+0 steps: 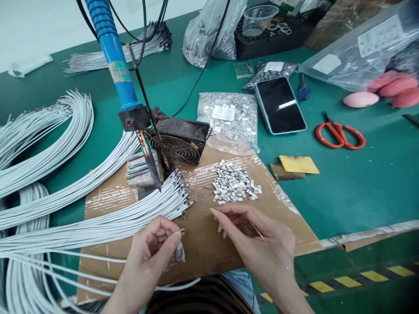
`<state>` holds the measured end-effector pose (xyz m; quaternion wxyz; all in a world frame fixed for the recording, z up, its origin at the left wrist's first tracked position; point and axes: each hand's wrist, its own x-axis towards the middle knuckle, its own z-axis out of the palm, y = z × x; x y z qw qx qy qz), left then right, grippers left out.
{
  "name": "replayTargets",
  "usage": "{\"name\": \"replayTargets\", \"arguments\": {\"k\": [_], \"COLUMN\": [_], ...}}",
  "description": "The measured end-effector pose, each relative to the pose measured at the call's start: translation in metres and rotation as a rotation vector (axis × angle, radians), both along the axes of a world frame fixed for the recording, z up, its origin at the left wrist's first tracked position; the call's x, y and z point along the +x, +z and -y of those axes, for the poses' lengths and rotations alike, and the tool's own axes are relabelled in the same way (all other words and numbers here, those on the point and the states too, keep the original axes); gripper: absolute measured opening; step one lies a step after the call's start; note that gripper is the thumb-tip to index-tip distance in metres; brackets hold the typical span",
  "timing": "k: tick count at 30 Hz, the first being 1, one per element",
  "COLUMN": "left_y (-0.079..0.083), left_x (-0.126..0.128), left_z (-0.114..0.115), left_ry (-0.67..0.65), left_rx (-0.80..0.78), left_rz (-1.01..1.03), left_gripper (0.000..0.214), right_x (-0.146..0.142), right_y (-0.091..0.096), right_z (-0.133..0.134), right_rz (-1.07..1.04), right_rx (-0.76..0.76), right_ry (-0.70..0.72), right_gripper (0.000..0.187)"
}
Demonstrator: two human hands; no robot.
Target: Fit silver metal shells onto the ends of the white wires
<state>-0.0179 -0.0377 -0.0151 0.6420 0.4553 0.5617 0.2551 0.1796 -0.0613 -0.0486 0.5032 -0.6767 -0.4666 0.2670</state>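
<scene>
My left hand point(152, 253) is closed, thumb and forefinger pinching the tip of a white cable point(182, 230). Below those fingertips shows a small crumpled clear piece point(180, 253), too blurred to name. My right hand point(255, 235) is curled, thumb and forefinger close together, with a thin silvery wire point(257, 229) running across the palm. Just beyond it lies a pile of small metal-and-white connectors point(232, 183) on the cardboard point(203, 244). A bundle of white cables point(131, 222) with dark tips rests beyond my left hand. The soldering iron point(149, 159) points down over the bundle.
A small fan point(180, 135) stands behind the iron. Further back are a bag of metal parts point(229, 117), a phone point(280, 106), orange-handled scissors point(340, 134), a yellow sponge point(299, 165) and pink oval pieces point(361, 99). More cable coils point(75, 126) fill the left side.
</scene>
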Motion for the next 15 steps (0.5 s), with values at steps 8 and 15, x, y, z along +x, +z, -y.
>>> {"name": "replayTargets", "arguments": {"k": [8, 15], "left_y": [0.007, 0.008], "left_x": [0.001, -0.001], "left_z": [-0.002, -0.001], "left_ry": [0.064, 0.08], "left_rx": [-0.015, -0.04], "left_rz": [0.035, 0.05], "left_gripper": [0.039, 0.043], "right_x": [-0.026, -0.028], "right_y": [0.024, 0.025], "right_z": [-0.004, -0.007], "right_rz": [-0.657, -0.93], "right_rx": [-0.221, -0.282], "right_ry": [0.074, 0.112], "right_gripper": [0.015, 0.02]}}
